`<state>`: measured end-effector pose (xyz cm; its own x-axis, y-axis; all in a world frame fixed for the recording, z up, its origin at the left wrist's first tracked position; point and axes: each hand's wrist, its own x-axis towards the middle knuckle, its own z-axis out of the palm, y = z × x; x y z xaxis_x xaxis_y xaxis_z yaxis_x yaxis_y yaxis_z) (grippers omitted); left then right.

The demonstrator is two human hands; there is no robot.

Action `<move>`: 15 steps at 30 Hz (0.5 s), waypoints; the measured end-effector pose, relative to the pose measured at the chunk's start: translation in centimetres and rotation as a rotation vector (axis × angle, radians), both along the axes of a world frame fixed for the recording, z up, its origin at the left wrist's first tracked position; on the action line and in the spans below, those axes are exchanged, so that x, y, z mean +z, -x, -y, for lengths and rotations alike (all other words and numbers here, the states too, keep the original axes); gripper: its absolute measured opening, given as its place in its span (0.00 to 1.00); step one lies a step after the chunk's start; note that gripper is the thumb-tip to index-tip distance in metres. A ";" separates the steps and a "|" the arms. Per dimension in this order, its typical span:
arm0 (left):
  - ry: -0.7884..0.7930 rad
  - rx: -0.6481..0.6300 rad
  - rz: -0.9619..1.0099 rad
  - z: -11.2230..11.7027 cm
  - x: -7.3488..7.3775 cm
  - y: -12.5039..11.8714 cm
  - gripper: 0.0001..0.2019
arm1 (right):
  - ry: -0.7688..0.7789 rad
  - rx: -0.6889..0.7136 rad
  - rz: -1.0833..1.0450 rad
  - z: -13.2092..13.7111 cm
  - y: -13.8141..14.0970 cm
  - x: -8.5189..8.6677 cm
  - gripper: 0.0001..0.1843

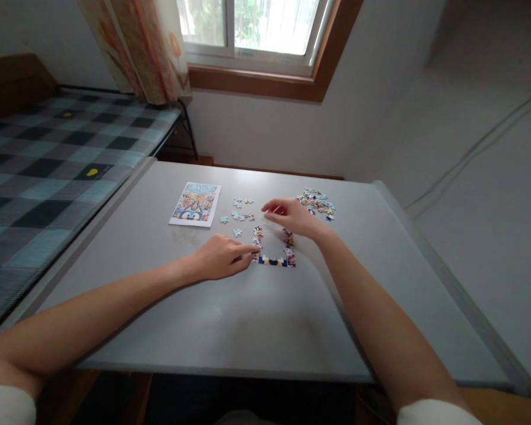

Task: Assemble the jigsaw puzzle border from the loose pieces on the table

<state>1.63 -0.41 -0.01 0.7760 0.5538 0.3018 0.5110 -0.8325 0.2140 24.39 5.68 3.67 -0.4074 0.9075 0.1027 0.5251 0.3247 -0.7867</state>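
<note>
A partly joined jigsaw puzzle (pixel 273 261) lies on the table as a U shape, with a left side, a bottom row and a right side. My left hand (pixel 223 257) rests at its left side, index finger stretched out and touching the pieces there; the other fingers are partly curled. Above the puzzle's open top hovers my right hand (pixel 289 215), thumb and fingertips apart, with nothing visible between them. Several loose light-blue puzzle pieces (pixel 238 202) are scattered left of the right hand. Behind that hand is a pile of mixed puzzle pieces (pixel 321 203), partly hidden by it.
A printed picture sheet (pixel 195 205) with a penguin lies left of the loose pieces. Everything rests on a grey-white table (pixel 248 330) with raised side edges. A bed with a checked cover (pixel 84 136) stands to the left, and a window (pixel 269 26) is ahead.
</note>
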 end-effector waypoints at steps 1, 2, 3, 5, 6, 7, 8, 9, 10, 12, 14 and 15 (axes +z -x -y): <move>0.001 0.001 0.003 0.0 0.0 0.0 0.16 | -0.035 -0.029 -0.028 0.1 -0.8 0.5 0.10; 0.004 0.000 0.003 0.0 0.1 0.0 0.16 | -0.074 -0.069 -0.042 0.2 -1.6 0.8 0.11; 0.006 -0.001 0.003 0.0 0.1 0.0 0.16 | -0.101 -0.112 -0.043 0.3 -2.5 1.0 0.11; 0.010 -0.002 -0.001 0.0 0.2 0.0 0.16 | -0.127 -0.183 -0.005 0.6 -4.2 0.7 0.11; 0.011 -0.001 -0.005 0.0 0.2 0.0 0.16 | -0.131 -0.213 0.013 0.9 -4.9 0.3 0.11; 0.011 -0.001 -0.007 0.0 0.1 0.0 0.16 | -0.131 -0.241 0.024 1.1 -5.5 -0.3 0.10; 0.011 0.001 -0.010 0.0 0.1 0.0 0.16 | -0.141 -0.263 0.036 1.3 -5.9 -0.9 0.10; 0.011 0.005 -0.013 0.0 0.1 0.0 0.16 | -0.156 -0.290 0.046 1.5 -6.2 -1.5 0.10; 0.014 0.011 -0.016 0.0 0.1 0.0 0.16 | -0.159 -0.295 0.069 1.7 -6.3 -2.0 0.10; 0.025 0.025 -0.019 0.0 0.1 0.0 0.16 | -0.172 -0.299 0.127 2.1 -6.4 -2.9 0.10; 0.039 0.038 -0.019 0.0 0.1 0.0 0.16 | -0.183 -0.281 0.167 2.2 -6.2 -3.4 0.10; 0.042 0.042 -0.020 0.0 0.1 0.1 0.17 | -0.188 -0.273 0.179 2.3 -6.1 -3.6 0.11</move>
